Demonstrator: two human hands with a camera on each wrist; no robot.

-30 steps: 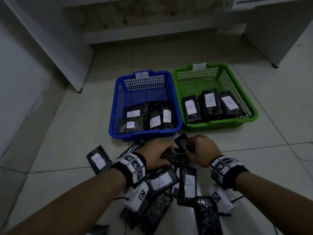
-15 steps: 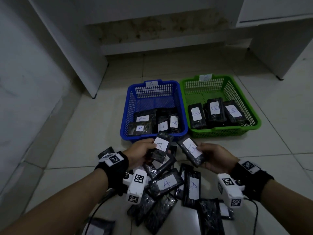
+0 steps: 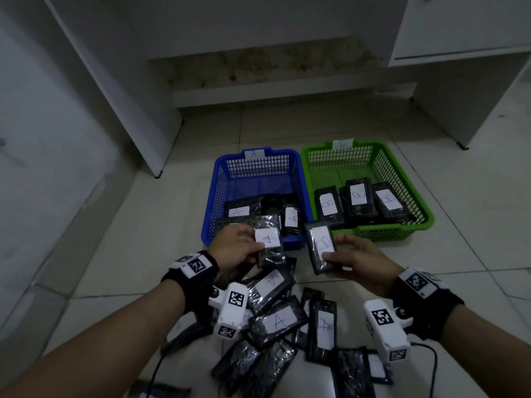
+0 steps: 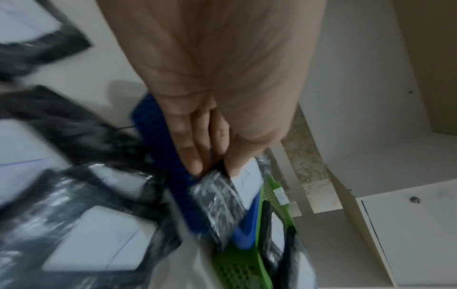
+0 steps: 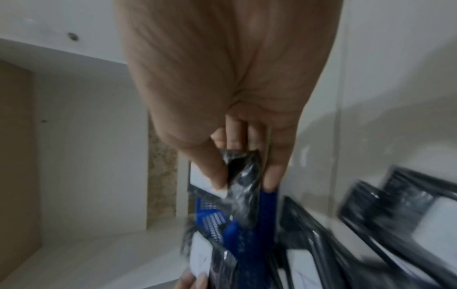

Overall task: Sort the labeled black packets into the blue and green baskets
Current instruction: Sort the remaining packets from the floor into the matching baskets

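Note:
My left hand (image 3: pixel 244 244) pinches a black packet (image 3: pixel 268 239) with a white label, held just in front of the blue basket (image 3: pixel 208 225); the wrist view shows that packet (image 4: pixel 220 203) between thumb and fingers. My right hand (image 3: pixel 344 254) grips a packet labelled B (image 3: pixel 321 247) by its lower end, in front of the gap between the baskets; in the right wrist view this packet (image 5: pixel 243 187) sits pinched between thumb and fingers. The blue basket holds A packets (image 3: pixel 291 218), the green basket (image 3: pixel 402 231) holds three B packets (image 3: pixel 357 198). A pile of packets (image 3: pixel 277 321) lies on the floor below my hands.
Both baskets stand side by side on the tiled floor (image 3: pixel 143 254), with white paper tags on their far rims. White cabinet panels (image 3: pixel 123 81) rise at the left and right behind them. A cable (image 3: pixel 431 366) trails from the right wrist camera.
Both hands lifted a packet each out of the pile and raised them toward the baskets; the left packet now hangs at the blue basket's front rim. The head view tilted up.

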